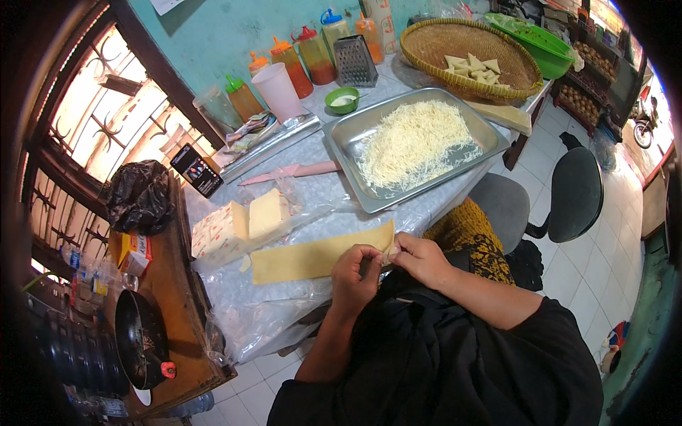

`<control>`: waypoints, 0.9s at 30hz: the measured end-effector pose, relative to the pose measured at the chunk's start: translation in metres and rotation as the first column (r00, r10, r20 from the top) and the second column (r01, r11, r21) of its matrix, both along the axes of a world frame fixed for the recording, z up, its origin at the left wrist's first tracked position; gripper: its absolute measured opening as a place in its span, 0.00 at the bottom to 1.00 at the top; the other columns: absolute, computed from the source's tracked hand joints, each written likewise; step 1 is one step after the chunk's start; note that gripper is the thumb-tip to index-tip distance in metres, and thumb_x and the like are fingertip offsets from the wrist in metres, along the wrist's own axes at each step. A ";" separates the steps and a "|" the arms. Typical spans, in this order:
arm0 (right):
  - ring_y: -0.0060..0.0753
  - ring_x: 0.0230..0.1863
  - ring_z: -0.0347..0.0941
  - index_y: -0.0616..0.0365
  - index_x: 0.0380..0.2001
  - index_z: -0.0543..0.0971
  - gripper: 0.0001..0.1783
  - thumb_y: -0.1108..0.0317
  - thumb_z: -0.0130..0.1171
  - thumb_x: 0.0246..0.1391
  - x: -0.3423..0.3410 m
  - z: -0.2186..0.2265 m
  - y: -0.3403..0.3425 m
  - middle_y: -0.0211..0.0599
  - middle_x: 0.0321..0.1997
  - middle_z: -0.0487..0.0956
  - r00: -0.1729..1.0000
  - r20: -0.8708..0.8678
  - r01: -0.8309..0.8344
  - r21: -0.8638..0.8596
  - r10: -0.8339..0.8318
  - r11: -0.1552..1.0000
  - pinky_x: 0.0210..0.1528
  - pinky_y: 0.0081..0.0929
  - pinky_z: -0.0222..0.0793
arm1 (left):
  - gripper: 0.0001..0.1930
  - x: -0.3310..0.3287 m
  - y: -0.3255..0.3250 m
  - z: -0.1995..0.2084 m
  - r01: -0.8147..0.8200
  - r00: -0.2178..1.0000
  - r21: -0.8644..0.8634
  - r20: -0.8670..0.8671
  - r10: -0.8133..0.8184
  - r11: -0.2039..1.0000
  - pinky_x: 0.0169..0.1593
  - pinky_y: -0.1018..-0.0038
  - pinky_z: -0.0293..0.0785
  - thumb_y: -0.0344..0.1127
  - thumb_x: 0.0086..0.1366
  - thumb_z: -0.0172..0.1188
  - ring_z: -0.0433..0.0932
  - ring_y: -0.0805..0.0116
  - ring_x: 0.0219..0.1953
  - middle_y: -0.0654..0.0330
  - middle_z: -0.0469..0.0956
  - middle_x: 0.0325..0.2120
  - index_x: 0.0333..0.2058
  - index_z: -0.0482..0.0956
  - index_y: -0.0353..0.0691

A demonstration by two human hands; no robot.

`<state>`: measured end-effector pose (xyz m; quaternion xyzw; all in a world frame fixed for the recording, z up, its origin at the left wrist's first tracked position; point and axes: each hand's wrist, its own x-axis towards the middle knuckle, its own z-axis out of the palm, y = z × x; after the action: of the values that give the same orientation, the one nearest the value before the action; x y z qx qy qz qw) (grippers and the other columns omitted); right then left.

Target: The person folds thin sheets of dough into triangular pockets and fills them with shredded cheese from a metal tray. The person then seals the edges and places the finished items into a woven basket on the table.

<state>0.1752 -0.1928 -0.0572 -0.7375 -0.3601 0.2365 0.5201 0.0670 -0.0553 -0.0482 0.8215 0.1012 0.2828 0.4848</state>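
A long pale yellow pastry sheet point(305, 257) lies on clear plastic at the table's near edge. My left hand point(355, 273) and my right hand point(419, 257) meet at its right end, fingers pinching a small folded piece of the sheet between them. A metal tray point(341, 138) with a heap of grated cheese point(412, 142) stands just beyond the hands. A block of cheese point(264, 213) on its wrapper sits to the left of the sheet.
A woven basket point(426, 46) holding folded pastry triangles point(472, 69) stands at the back, with a box grater point(354, 62), sauce bottles point(305, 53), a white cup point(277, 91), a small green bowl point(342, 99). A grey chair point(572, 192) stands right. A black pan point(138, 341) rests left.
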 end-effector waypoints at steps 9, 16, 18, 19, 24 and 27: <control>0.23 0.27 0.67 0.60 0.27 0.73 0.04 0.71 0.52 0.51 0.013 0.010 0.018 0.33 0.24 0.72 0.979 -0.093 -0.156 0.226 0.180 0.962 0.32 0.23 0.63 | 0.09 0.003 -0.006 0.016 0.133 0.983 -0.264 0.155 -0.095 0.955 0.40 0.78 0.69 0.26 0.57 0.59 0.74 0.73 0.33 0.60 0.75 0.29 0.37 0.72 0.33; 0.28 0.27 0.67 0.60 0.28 0.73 0.10 0.64 0.57 0.49 0.018 0.031 0.029 0.39 0.22 0.71 0.963 -0.024 -0.264 0.144 0.270 0.954 0.31 0.25 0.63 | 0.07 0.003 0.009 0.011 0.089 0.994 -0.393 0.091 -0.058 0.915 0.39 0.81 0.68 0.29 0.63 0.55 0.72 0.78 0.33 0.63 0.76 0.30 0.38 0.72 0.33; 0.27 0.27 0.67 0.60 0.28 0.73 0.10 0.65 0.57 0.49 0.020 0.029 0.027 0.38 0.22 0.71 0.962 -0.065 -0.254 0.152 0.267 0.955 0.31 0.26 0.63 | 0.06 0.003 0.012 0.008 0.014 0.999 -0.374 0.040 0.001 0.927 0.36 0.82 0.68 0.30 0.63 0.54 0.72 0.79 0.30 0.64 0.76 0.30 0.36 0.73 0.35; 0.26 0.27 0.67 0.60 0.28 0.73 0.09 0.65 0.57 0.49 0.021 0.027 0.025 0.37 0.22 0.71 0.963 -0.085 -0.244 0.139 0.257 0.960 0.31 0.26 0.63 | 0.05 0.003 0.013 0.008 0.003 0.998 -0.393 0.054 0.019 0.920 0.35 0.82 0.68 0.30 0.63 0.54 0.72 0.79 0.30 0.64 0.76 0.30 0.36 0.73 0.35; 0.22 0.26 0.67 0.62 0.27 0.72 0.07 0.69 0.56 0.49 0.022 0.019 0.017 0.32 0.23 0.73 0.932 -0.251 -0.197 0.252 0.261 0.947 0.30 0.22 0.62 | 0.06 0.002 0.016 0.020 -0.106 0.994 -0.526 -0.031 0.105 0.844 0.33 0.79 0.71 0.29 0.62 0.55 0.73 0.79 0.28 0.63 0.76 0.29 0.38 0.74 0.36; 0.19 0.26 0.68 0.62 0.28 0.72 0.04 0.72 0.54 0.51 0.020 0.017 0.010 0.31 0.25 0.74 0.884 -0.402 -0.129 0.281 0.238 0.951 0.30 0.17 0.63 | 0.09 -0.001 0.016 0.030 -0.125 0.985 -0.635 0.011 0.171 0.763 0.33 0.78 0.73 0.28 0.61 0.54 0.75 0.77 0.27 0.64 0.77 0.29 0.41 0.73 0.36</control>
<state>0.1954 -0.1825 -0.0399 -0.5588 -0.3314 0.3955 0.6492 0.0657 -0.0391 -0.0180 0.5905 0.2381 0.2976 0.7114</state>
